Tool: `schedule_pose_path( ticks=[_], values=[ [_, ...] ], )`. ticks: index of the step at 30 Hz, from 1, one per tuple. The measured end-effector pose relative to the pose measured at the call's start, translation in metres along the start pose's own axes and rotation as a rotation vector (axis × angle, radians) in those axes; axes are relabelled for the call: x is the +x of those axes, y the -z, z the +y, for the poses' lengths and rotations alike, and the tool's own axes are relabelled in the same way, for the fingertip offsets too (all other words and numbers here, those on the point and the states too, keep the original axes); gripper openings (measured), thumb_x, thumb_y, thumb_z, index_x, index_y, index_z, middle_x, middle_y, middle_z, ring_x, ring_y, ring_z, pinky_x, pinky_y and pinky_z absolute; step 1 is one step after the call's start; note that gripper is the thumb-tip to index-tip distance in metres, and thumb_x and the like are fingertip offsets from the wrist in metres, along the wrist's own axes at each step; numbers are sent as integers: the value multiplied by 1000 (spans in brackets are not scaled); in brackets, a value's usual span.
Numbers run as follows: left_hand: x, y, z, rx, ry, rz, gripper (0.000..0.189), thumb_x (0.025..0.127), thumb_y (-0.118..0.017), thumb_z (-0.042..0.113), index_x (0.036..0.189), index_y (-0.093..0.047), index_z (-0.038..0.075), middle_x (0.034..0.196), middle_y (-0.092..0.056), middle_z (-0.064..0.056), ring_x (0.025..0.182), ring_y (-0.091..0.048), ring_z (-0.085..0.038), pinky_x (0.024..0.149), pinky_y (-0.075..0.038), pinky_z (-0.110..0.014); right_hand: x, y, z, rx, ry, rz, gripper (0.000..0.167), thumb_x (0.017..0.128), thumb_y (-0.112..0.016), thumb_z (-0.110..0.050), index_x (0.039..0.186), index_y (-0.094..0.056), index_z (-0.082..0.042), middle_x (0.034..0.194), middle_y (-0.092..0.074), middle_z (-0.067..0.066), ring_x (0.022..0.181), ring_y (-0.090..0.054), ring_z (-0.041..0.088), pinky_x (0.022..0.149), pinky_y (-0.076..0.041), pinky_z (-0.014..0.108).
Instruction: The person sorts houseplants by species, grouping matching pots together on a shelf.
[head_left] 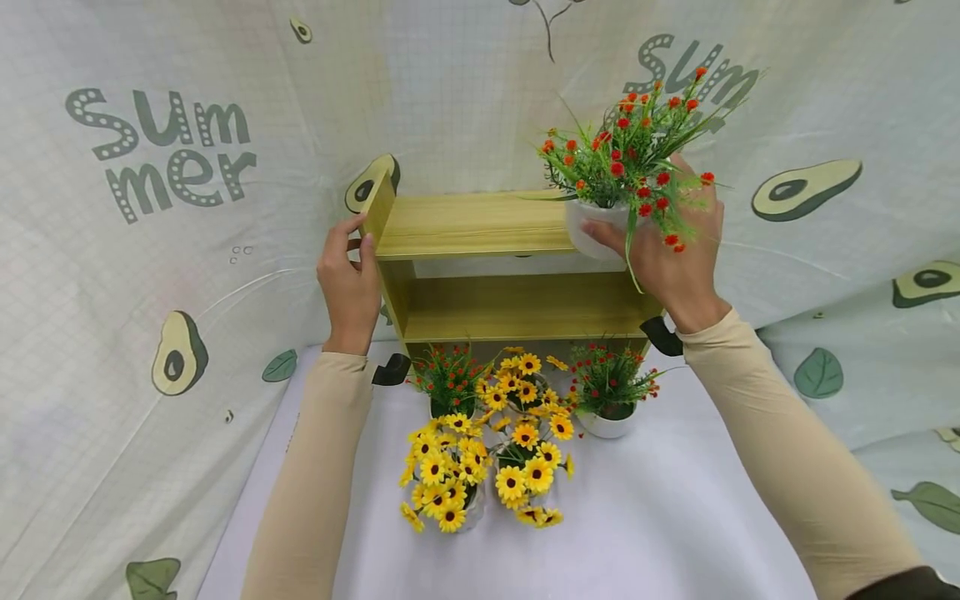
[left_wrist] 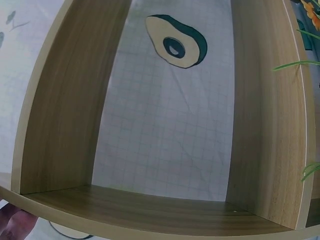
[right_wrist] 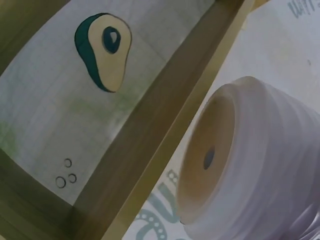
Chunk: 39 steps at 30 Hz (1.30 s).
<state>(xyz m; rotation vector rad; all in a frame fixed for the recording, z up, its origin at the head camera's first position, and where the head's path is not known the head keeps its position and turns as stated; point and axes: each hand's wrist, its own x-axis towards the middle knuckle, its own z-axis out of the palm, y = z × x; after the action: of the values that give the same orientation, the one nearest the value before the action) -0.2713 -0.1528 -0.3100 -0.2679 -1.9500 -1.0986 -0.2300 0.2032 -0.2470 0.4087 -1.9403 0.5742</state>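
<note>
In the head view a small wooden shelf (head_left: 480, 221) with open tiers stands at the back of the table. My left hand (head_left: 351, 283) pinches its left side panel near the top board; in the left wrist view only fingertips (left_wrist: 17, 222) show beyond the panel's edge. My right hand (head_left: 678, 250) grips a white pot (head_left: 596, 225) of red flowers (head_left: 626, 158) at the right end of the top board. In the right wrist view this ribbed pot (right_wrist: 260, 160) is tilted beside the shelf edge, its underside showing.
In front of the shelf stand two pots of red flowers (head_left: 450, 383), (head_left: 609, 379) and several pots of yellow daisy-like flowers (head_left: 442, 471) on a white tablecloth (head_left: 645, 517). A printed cloth backdrop (head_left: 247, 275) with avocados hangs close behind and at both sides.
</note>
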Motion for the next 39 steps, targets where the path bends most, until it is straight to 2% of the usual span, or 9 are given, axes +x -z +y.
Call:
schedule_pose_path(
  ticks=[4, 8, 11, 15, 17, 20, 22, 34, 39],
  values=[
    [0, -1, -1, 3, -3, -5, 31, 110, -57, 9, 137, -65, -2, 137, -67, -20, 105, -70, -38, 74, -45, -18, 3, -5, 6, -1, -128, -38, 62, 74, -97, -45, 98, -70, 5, 112, -74, 22, 118, -63, 39, 99, -44, 58],
    [0, -1, 0, -4, 0, 1, 30, 109, -57, 8, 137, -66, -3, 136, -68, -20, 105, -70, -37, 73, -45, -19, 6, -8, 10, 37, -261, -66, 58, 73, -98, -45, 73, -65, 2, 89, -72, 23, 124, -57, 41, 110, -32, 59],
    [0, -1, 0, -2, 1, 6, 30, 109, -57, 8, 136, -66, -3, 135, -68, -19, 105, -70, -37, 73, -45, -19, 10, -11, 13, 41, -315, -72, 63, 72, -98, -49, 60, -57, -2, 75, -65, 20, 115, -59, 43, 107, -32, 58],
    [0, 0, 0, 4, -7, 6, 31, 110, -57, 9, 137, -66, -3, 135, -67, -20, 105, -70, -37, 73, -45, -18, 17, -12, 18, -41, -365, -136, 61, 76, -93, -56, 76, -66, -1, 83, -65, 21, 112, -57, 48, 104, -33, 62],
    [0, 0, -1, 5, -15, 5, 31, 110, -57, 9, 137, -65, -3, 135, -67, -21, 105, -70, -38, 73, -45, -18, 20, -12, 20, -74, -379, -172, 63, 79, -91, -56, 102, -72, 0, 95, -68, 25, 115, -56, 51, 105, -32, 63],
    [0, 0, -1, 1, -22, 8, 31, 110, -57, 9, 137, -66, -3, 135, -68, -21, 105, -70, -38, 73, -45, -18, 23, -11, 24, -108, -419, -225, 83, 82, -87, -56, 142, -59, -5, 118, -67, 27, 124, -53, 50, 110, -29, 62],
    [0, -1, -2, 1, -25, 8, 31, 110, -57, 9, 137, -66, -3, 135, -68, -20, 105, -70, -37, 73, -45, -18, 25, -11, 25, -139, -439, -261, 95, 84, -84, -58, 156, -47, -8, 128, -63, 28, 127, -51, 51, 112, -27, 63],
    [-1, -2, -1, -2, -22, -3, 31, 110, -56, 11, 137, -65, -2, 136, -67, -20, 106, -70, -37, 74, -47, -22, 24, -7, 35, -197, -497, -303, 105, 84, -76, -68, 163, -38, -12, 130, -56, 34, 128, -39, 52, 113, -26, 63],
    [-1, -1, -1, -4, -20, 2, 31, 111, -56, 11, 137, -65, -3, 136, -67, -19, 107, -70, -37, 74, -47, -22, 25, -6, 33, -227, -508, -361, 105, 86, -68, -76, 156, -44, -1, 135, -52, 36, 132, -34, 52, 113, -24, 64]
  ],
)
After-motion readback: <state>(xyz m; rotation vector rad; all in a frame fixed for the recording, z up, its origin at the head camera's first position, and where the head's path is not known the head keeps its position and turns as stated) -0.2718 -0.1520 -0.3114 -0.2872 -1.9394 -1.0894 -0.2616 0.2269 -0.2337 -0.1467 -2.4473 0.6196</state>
